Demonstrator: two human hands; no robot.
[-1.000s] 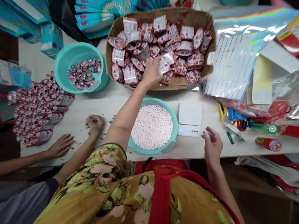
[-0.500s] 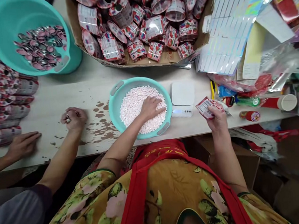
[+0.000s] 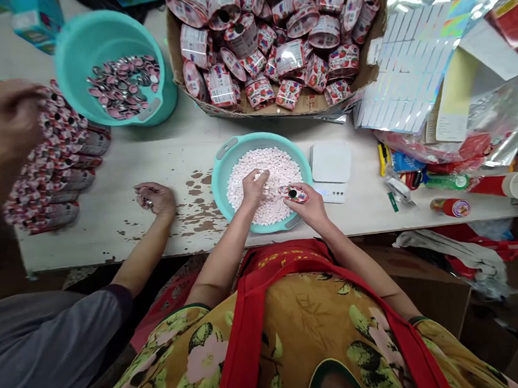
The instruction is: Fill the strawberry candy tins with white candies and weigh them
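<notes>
Over the turquoise basin [image 3: 219, 188], my left hand [image 3: 252, 190] is closed around some small pinkish-white pellets [image 3: 263, 178] that show at its fingers. More of these pellets fill the basin under both hands. My right hand [image 3: 313, 207] grips a small red-and-white printed container [image 3: 293, 194] at the basin's right side, its dark round opening facing up. Container and left hand are close together but apart. Beside the basin, on the right, is a white digital scale [image 3: 331, 163].
A cardboard box [image 3: 275, 112] heaped with similar containers stands behind. At back left, a turquoise bucket [image 3: 94, 39] holds small metallic-and-pink caps [image 3: 125, 85]. Filled-looking rows of containers [image 3: 60, 174] stand left, near a co-worker's two hands [image 3: 156, 199]. Plastic packaging clutters the right.
My right hand has brought the container left, from beyond the scale to the basin, with its opening now upward. My left hand has risen from the pellets and closed. The co-worker's far hand moved up.
</notes>
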